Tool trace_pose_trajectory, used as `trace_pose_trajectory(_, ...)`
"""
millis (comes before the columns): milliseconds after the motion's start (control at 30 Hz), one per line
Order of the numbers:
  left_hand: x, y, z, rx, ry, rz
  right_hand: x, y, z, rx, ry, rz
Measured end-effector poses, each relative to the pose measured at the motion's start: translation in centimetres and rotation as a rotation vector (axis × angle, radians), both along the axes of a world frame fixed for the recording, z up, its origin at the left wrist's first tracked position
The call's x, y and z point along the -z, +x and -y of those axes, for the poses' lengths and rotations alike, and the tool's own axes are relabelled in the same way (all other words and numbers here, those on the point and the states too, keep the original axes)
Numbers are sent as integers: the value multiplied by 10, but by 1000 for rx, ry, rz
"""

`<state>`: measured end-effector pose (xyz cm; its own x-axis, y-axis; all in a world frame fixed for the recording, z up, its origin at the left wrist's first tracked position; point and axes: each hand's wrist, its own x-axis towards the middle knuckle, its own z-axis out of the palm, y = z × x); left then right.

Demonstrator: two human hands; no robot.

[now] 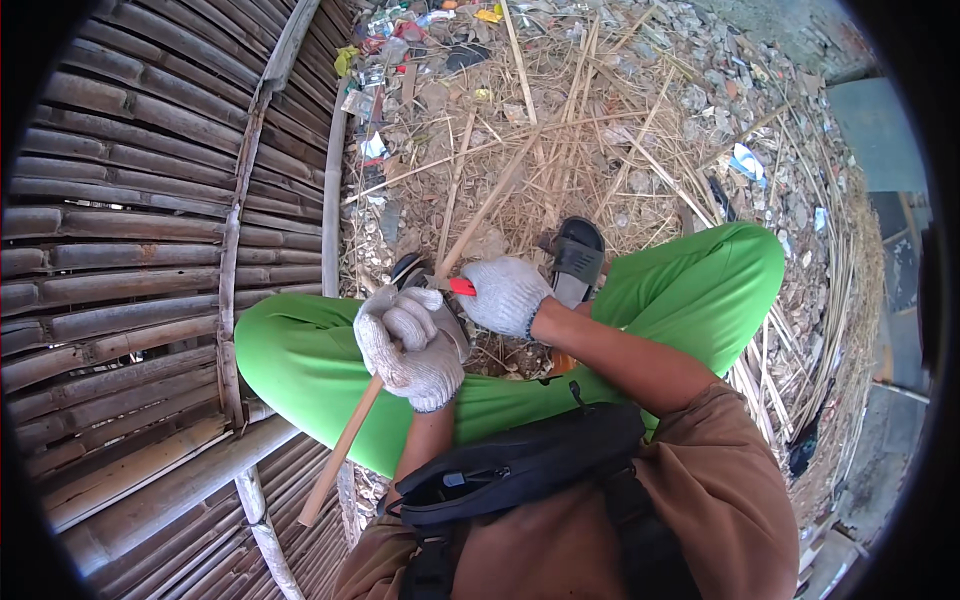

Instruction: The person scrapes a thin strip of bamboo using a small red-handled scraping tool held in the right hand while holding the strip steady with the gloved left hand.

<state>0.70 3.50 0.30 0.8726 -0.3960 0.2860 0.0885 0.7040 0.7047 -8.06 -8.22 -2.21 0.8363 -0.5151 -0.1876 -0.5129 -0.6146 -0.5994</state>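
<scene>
My left hand (408, 348), in a white knitted glove, is closed around a long, flat bamboo strip (342, 452). The strip slants from beside my left thigh, through the fist, to the littered ground ahead. Just right of it, my right hand (506, 298), gloved alike, is wrapped round a red-handled knife (462, 287). A short part of its blade seems to lie against the strip just beyond my left fist; most of the tool is hidden by the glove. Both hands are close together between my bent knees.
A bamboo-slat wall (130, 270) rises close on my left. Thin bamboo strips (575, 110) and shavings lie over rubble and litter ahead. A black sandal (580, 250) is on my right foot. A black waist bag (520, 465) rests across my lap. More long strips (835, 260) lie at right.
</scene>
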Motion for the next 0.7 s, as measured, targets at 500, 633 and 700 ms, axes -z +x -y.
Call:
trace_pose_trajectory(500,-4,3,6,-25,62,105,0,5,12,-38,48,19)
trace_pose_trajectory(633,-11,3,11,16,44,83,0,4,13,-1,27,-10)
trace_pose_trajectory(700,-21,-3,15,-99,109,14,-3,1,14,-5,-3,88)
